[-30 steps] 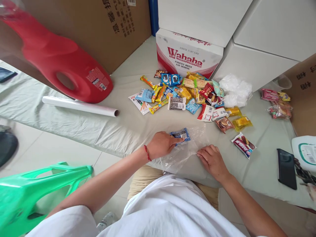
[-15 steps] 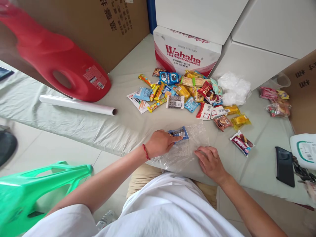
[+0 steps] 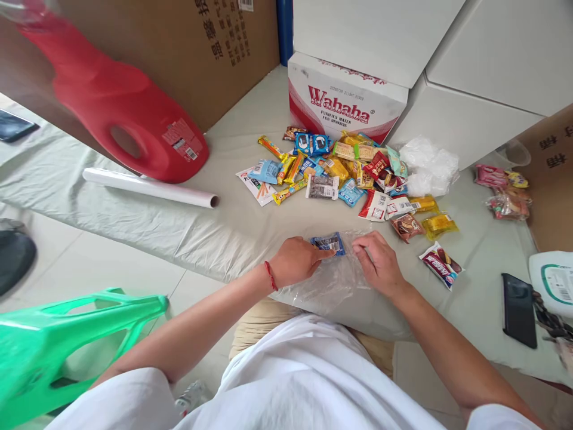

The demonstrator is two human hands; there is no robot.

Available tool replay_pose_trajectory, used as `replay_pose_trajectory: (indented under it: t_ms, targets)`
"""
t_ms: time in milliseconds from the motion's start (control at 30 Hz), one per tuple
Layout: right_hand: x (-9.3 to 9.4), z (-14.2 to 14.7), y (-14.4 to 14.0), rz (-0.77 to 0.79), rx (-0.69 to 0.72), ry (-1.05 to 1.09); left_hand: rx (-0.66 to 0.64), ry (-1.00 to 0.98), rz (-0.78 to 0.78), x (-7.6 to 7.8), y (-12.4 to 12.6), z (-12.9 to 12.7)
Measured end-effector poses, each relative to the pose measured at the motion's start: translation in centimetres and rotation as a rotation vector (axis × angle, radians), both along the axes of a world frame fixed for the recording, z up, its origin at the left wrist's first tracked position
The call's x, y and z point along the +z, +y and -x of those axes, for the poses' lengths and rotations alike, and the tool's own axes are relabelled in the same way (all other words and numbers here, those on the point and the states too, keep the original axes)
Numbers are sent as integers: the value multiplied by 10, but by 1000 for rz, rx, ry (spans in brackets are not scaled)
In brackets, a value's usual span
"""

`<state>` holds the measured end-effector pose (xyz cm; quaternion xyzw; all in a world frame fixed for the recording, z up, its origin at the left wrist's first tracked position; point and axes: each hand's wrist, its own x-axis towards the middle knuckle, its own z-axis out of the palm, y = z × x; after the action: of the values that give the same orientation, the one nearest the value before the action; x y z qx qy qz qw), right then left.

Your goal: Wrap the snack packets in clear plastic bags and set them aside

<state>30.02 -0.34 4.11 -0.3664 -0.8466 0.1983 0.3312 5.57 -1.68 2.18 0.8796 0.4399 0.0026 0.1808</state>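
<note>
My left hand (image 3: 293, 261), with a red cord at the wrist, holds a small blue snack packet (image 3: 329, 243). Its index finger lies across the packet's front, and the other fingers curl out of sight. Around and below the packet spreads a thin clear plastic bag (image 3: 329, 285); whether the packet is inside it I cannot tell. To the right, the fingers of my right hand (image 3: 378, 263) are bent together at the bag's upper right edge, pinching the film. Beyond both hands lies a loose heap of wrapped snacks (image 3: 322, 187).
Behind the snacks stands a Wahaba-style white-and-red carton (image 3: 347, 104). A red jug (image 3: 147, 125) and a white roll (image 3: 150, 188) lie left. Crumpled clear plastic (image 3: 430, 167), a purple snack packet (image 3: 441, 264) and a black phone (image 3: 519, 310) are right. A green stool (image 3: 80, 334) stands below.
My right hand has moved up and inward along the bag, closer to the blue packet, and its fingers have drawn together. The left hand keeps its hold; the view has shifted slightly.
</note>
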Motion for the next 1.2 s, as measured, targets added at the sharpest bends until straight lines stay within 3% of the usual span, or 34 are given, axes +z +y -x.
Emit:
replay_pose_trajectory:
  t_ms: [67,167,267,433,533,600,700,867,1067,1200]
  targets:
    - [15,4,10,-6,85,-18,4,9,1,0,-1,1]
    - [30,-4,2,64,372,-139,10,9,8,-1,-1,2]
    - [19,-22,-26,158,514,-271,14,-15,16,-2,-2,3]
    - [-42,-36,-64,92,257,-351,16,-39,-5,-5,-3,2]
    - [-62,-27,-70,42,155,-308,22,-39,-17,-6,-4,1]
    - [-59,-21,-68,11,115,-235,13,-32,-19,-5,-4,1]
    - [-37,-16,-57,-22,100,-133,-1,-11,-13,-5,-4,1]
    - [-7,5,-9,-29,99,-73,5,-16,-3,-1,-4,-1]
    - [-25,54,42,84,84,-273,14,21,-10,7,-1,-4]
    - [-37,65,45,162,79,-387,95,-196,67,-2,2,23]
